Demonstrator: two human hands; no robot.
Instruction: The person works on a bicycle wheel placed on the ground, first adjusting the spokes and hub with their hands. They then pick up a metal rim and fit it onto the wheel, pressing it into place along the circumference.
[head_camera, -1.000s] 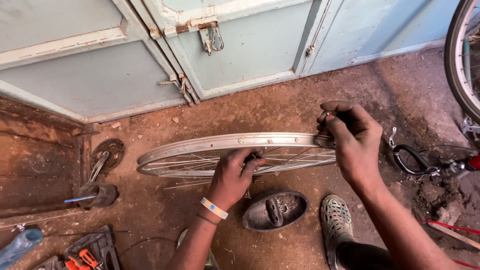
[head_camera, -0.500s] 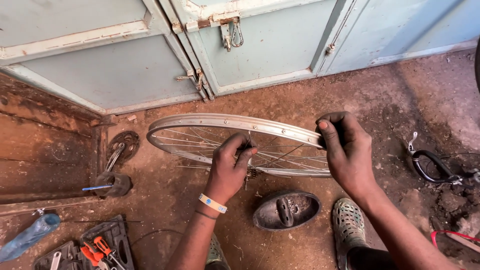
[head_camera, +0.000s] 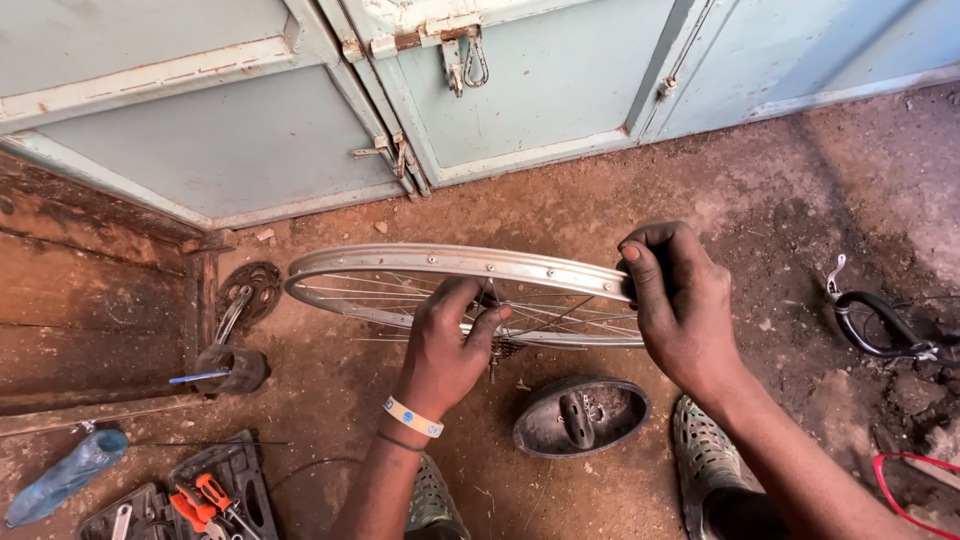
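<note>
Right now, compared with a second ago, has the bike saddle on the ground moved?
No. The saddle lies on the same patch of dirt, equally far right of the chainring by the door as before.

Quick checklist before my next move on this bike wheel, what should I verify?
1. Right hand gripping the wheel rim: ok.
2. Left hand on the spokes near the hub: ok.
3. Rim held off the ground: ok.
4. Spoke tension: cannot tell.
5. Screwdrivers in the tool case within reach: ok.
6. Upturned saddle away from the feet: not ok, it lies right under the wheel.
</note>
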